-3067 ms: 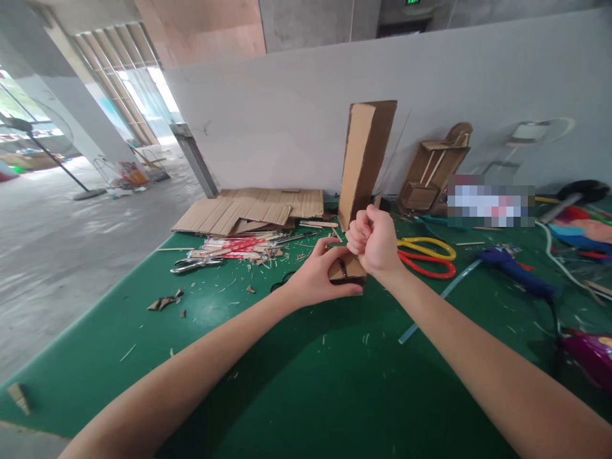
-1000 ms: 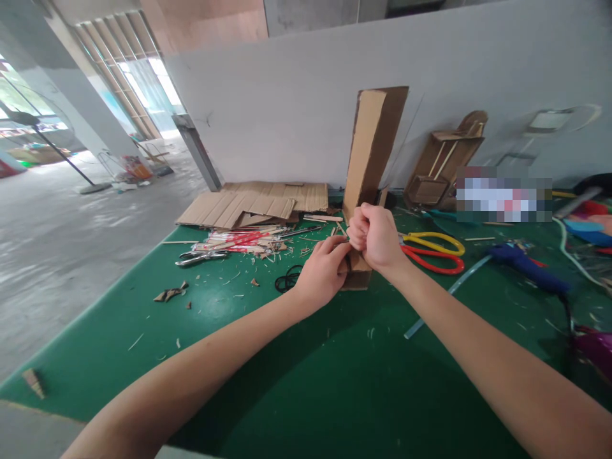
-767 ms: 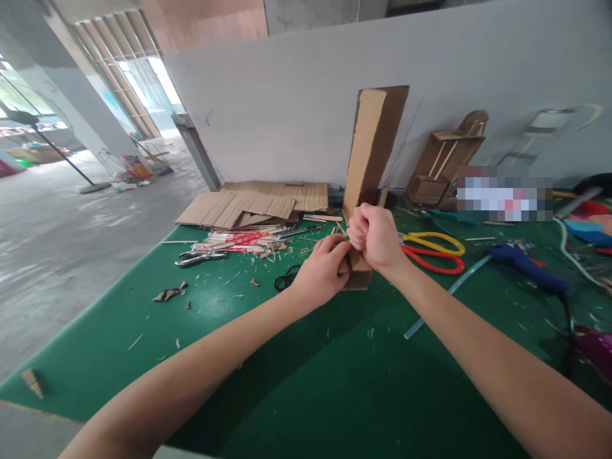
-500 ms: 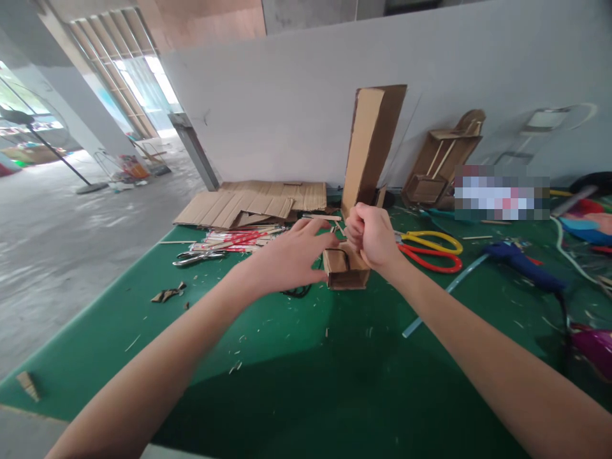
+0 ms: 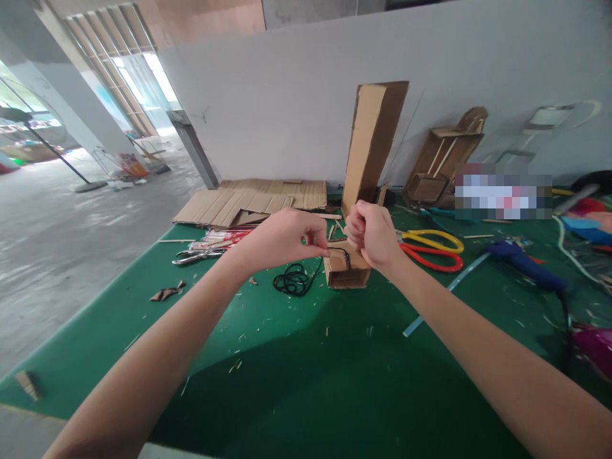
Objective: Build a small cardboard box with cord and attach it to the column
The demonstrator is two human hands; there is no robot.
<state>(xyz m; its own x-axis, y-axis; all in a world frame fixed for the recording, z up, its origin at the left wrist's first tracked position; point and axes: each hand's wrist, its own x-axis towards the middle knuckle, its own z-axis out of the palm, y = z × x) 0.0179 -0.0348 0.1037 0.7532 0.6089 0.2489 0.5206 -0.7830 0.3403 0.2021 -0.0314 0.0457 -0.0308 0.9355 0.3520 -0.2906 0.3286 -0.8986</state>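
A small cardboard box (image 5: 335,262) sits on the green table with its open end facing me. Black cord (image 5: 292,280) lies in a loose coil to its left, and a strand runs from there up onto the box top. My left hand (image 5: 287,237) pinches that strand between thumb and fingertips at the box's upper left corner. Against the right side of the box, my right hand (image 5: 373,234) is closed in a fist; whatever it grips is hidden. Just behind stands a tall folded cardboard column (image 5: 364,140).
Red and yellow handled scissors (image 5: 433,248) lie right of my right hand. Farther right are a blue glue gun (image 5: 523,262) and its clear glue stick (image 5: 444,296). Flat cardboard (image 5: 248,201), sticks and metal scissors (image 5: 198,256) lie at left. A cardboard model (image 5: 444,156) leans on the wall.
My left hand's open fingers have closed into a pinch on the cord, and the hand has lifted slightly, uncovering the coil. My right hand stays at the box.
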